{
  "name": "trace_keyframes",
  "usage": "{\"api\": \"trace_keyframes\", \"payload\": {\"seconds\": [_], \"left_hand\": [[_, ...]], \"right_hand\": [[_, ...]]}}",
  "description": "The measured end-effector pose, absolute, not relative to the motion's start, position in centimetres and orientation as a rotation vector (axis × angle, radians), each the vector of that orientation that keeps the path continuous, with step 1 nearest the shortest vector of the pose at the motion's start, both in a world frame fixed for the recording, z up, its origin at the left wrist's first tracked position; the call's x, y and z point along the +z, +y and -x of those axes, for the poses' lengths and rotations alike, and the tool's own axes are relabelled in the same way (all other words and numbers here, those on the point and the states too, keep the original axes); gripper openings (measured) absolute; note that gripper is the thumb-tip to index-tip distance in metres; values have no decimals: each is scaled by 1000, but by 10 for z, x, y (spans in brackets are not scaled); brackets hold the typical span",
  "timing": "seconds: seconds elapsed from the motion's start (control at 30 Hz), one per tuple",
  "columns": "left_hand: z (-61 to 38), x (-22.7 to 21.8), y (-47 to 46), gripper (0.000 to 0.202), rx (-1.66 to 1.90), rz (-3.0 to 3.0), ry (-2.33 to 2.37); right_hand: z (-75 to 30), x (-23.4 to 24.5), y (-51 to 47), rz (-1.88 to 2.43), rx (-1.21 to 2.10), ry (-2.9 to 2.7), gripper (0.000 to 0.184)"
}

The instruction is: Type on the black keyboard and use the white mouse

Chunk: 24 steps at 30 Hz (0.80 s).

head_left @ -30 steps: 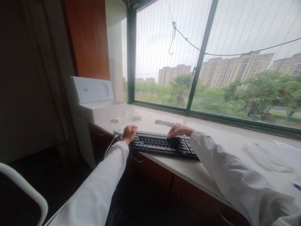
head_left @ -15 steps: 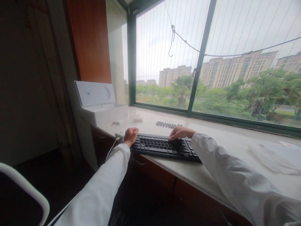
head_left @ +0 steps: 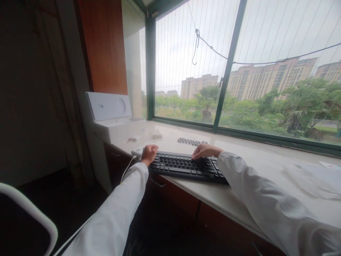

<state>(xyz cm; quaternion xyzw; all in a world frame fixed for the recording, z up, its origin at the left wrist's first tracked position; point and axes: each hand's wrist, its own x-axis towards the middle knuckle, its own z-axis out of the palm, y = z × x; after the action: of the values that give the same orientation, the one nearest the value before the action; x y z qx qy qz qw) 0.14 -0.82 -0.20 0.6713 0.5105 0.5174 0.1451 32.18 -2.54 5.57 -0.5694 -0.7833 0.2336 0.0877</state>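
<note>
Right hand (head_left: 205, 151) at black keyboard (head_left: 181, 165) — any lettering illegible.

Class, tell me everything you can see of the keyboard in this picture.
The keyboard is black, seemingly plastic, and lies keys up near the front edge of the white counter. Its middle shows bare sockets; caps sit around them, with the space bar in front. The left hand is curled at its left end; the right hand hides part of its back right. Exact contact is unclear.
</note>
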Motion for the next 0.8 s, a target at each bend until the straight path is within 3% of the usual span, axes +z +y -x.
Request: {"api": "trace_keyframes", "payload": {"seconds": [0.47, 0.8], "left_hand": [[-3, 0, -11, 32, 1483, -1900, 1460], [-3, 2, -13, 31, 1470, -1896, 1469]], "right_hand": [[-322, 53, -21, 1700, 719, -2293, 60], [-318, 59, -8, 1686, 920, -2417, 60]]}}
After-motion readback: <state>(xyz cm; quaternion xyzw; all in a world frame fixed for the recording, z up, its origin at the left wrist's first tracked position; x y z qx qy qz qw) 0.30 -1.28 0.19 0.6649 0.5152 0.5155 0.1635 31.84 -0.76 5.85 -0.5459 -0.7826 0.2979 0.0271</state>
